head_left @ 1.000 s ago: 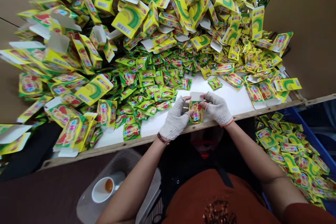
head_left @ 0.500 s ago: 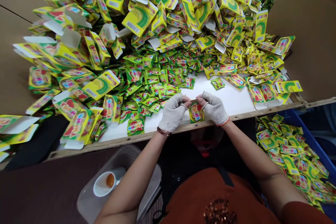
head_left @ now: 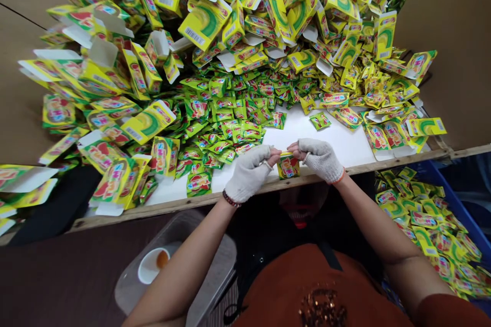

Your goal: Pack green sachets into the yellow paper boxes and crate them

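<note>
A small yellow-green carton [head_left: 288, 165] with a watermelon print stands at the table's front edge, its printed face toward me. My left hand [head_left: 253, 169], in a white glove with bare fingertips, has its fingers drawn together at the carton's upper left corner. At the upper right corner, my right hand [head_left: 320, 159], gloved the same way, pinches with thumb and fingers. The carton's top edge is partly hidden by the fingertips. Just beyond the hands lies a single green sachet [head_left: 319, 121] on the white tabletop [head_left: 295, 130].
Green sachets [head_left: 226, 127] heap up behind and left of my hands. Many cartons [head_left: 205, 23], several open-ended, pile at the back. Yellow sachets [head_left: 364, 82] lie at the right. A blue crate [head_left: 456, 204] of filled-looking cartons stands below right; a white cup [head_left: 148, 268] sits lower left.
Both hands have spread slightly outward from the carton, the left to the left and the right to the right. The carton's upper edge sits a little lower.
</note>
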`<state>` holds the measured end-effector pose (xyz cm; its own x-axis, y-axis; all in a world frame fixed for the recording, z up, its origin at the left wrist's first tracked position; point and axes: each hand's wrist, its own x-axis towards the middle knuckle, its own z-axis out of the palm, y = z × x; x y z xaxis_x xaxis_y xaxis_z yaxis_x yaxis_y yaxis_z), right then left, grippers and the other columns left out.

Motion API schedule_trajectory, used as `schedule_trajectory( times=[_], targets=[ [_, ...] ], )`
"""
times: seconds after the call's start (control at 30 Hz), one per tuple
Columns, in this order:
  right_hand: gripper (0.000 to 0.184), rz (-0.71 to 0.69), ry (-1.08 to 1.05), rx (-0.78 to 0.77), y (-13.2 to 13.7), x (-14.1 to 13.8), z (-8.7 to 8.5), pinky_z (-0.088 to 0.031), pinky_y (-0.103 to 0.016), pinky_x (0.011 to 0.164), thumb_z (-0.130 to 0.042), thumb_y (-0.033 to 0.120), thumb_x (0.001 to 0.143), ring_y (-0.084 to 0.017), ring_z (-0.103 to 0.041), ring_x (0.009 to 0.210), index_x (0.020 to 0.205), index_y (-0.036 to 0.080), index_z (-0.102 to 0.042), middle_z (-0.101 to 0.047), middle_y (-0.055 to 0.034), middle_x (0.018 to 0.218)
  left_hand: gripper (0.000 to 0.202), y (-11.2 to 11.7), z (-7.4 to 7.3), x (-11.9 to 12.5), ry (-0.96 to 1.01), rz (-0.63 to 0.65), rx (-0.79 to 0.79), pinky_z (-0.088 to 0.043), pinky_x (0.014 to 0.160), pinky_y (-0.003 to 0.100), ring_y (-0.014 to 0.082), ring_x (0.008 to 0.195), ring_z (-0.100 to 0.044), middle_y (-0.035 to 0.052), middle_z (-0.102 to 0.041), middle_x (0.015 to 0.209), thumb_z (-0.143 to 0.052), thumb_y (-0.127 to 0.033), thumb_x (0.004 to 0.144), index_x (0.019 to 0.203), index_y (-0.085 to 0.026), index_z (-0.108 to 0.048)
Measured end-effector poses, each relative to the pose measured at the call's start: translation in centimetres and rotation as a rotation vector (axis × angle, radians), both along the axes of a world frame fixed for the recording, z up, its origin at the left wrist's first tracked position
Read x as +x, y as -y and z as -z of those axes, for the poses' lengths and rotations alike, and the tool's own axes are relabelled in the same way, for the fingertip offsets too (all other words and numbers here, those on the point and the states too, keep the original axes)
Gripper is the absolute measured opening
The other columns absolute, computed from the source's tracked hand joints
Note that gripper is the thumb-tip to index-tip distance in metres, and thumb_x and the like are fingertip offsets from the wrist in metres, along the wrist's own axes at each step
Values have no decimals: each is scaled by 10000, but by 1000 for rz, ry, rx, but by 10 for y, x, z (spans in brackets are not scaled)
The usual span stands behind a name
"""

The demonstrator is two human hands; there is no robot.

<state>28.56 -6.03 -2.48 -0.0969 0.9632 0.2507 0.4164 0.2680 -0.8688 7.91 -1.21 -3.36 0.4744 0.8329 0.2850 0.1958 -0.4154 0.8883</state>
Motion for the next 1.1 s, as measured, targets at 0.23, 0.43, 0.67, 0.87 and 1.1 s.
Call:
schedule_trajectory(
  times=[0.23,0.43,0.67,0.87,1.1],
  targets=[
    [177,24,8,39,7,-2,14,-520,-321,762,-616,346,874,-178,-632,794,918,211,-721,-693,-39,843,216,0,0,6,-95,86,272,-529,808,328,188,883,-656,72,-709,925,-540,-331,926,878,-207,-711],
    [577,295,-521,-160,10,34,-13,-398,-271,473,-244,720,926,-118,-432,457,870,237,-555,-491,19,584,269,-56,-6,19,-356,-151,370,-483,967,395,252,1076,-608,96,-674,1093,-527,-297,874,1087,-195,-656],
    [425,375,-261,-126,-71,60,-12,-482,-298,614,-575,629,831,-178,-619,720,886,208,-560,-643,-54,816,201,-113,5,39,-739,-448,391,-468,849,503,360,984,-581,151,-650,917,-587,-187,712,910,-197,-622],
    [448,595,714,-93,-135,60,22,-468,-442,888,-691,270,736,-322,-567,1042,1157,138,-616,-618,-198,1175,165,-100,10,36,-292,-401,153,-505,789,378,241,821,-592,38,-612,762,-664,-339,727,751,-197,-583],
    [289,466,317,-39,-120,74,14,-508,-385,824,-488,212,832,-237,-612,900,1075,155,-634,-666,-106,991,254,-89,1,47,311,-213,-504,-581,575,269,156,694,-643,23,-665,857,-685,-309,737,934,-177,-592]
  ],
)
